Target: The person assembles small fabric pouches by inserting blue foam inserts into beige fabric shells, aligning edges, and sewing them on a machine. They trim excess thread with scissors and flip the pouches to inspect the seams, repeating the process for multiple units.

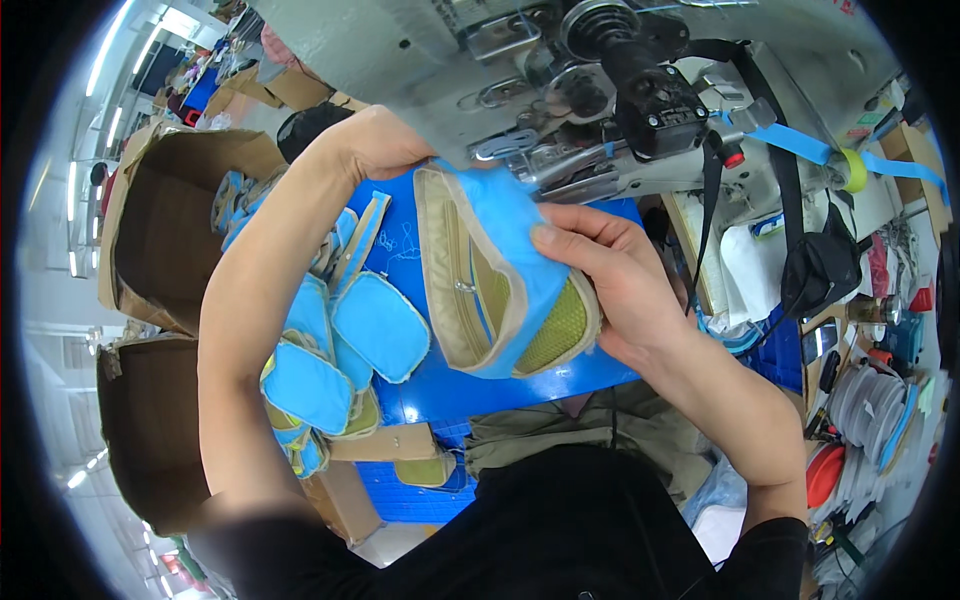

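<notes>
The sky-blue fabric pouch with beige edge binding [535,275] is at the centre of the frame, raised in front of the glossy blue tabletop [455,392]. Its beige-lined mouth gapes toward the left, exposing a zipper with a metal pull [465,287]; an olive-green mesh panel [556,325] forms its lower right part.

The right hand [625,265] grasps the pouch at its right edge, thumb on the near blue face and fingers largely behind. This pinch appears to support the wall while leaving the mouth unobstructed. The left hand [395,145] is at the top of the pouch, bent toward the machine; its fingers are hidden, so its grip cannot be determined. The left forearm arches along the left side, probably to reach the pouch's far end.

The grey-white machine with metal fittings [400,55] occupies the upper centre. The pouch's upper end lies close to these fittings, presumably to align it with them; contact cannot be confirmed. At the upper right, a flat light-blue tape [795,142] passes a yellow ring [853,170], which likely guides it.

A pile of blue padded pieces [380,325] lies left of centre, likely for easy reach. Two brown cardboard boxes [165,240] stand at the left, mouths toward the work area, apparently for access.
</notes>
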Demonstrator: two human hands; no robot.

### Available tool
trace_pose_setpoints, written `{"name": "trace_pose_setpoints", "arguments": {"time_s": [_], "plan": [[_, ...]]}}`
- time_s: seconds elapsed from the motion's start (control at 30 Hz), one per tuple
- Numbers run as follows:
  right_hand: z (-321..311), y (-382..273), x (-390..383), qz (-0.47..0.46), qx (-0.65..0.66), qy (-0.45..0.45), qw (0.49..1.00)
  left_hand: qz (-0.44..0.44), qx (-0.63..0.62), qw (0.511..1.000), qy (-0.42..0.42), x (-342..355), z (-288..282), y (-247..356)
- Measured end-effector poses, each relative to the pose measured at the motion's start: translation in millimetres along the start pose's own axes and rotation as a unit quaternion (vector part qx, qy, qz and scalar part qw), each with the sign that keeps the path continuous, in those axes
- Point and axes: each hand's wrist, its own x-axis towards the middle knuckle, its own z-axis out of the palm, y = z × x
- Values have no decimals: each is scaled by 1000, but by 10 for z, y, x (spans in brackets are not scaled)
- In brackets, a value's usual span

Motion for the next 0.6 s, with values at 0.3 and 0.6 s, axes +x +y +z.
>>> {"name": "trace_pose_setpoints", "arguments": {"time_s": [0.3,0.6], "plan": [[78,109,73,-45,22,39,998,63,-22,998,4,163,-238,-58],[98,129,89,-70,43,69,994,106,-8,994,17,432,-208,21]]}}
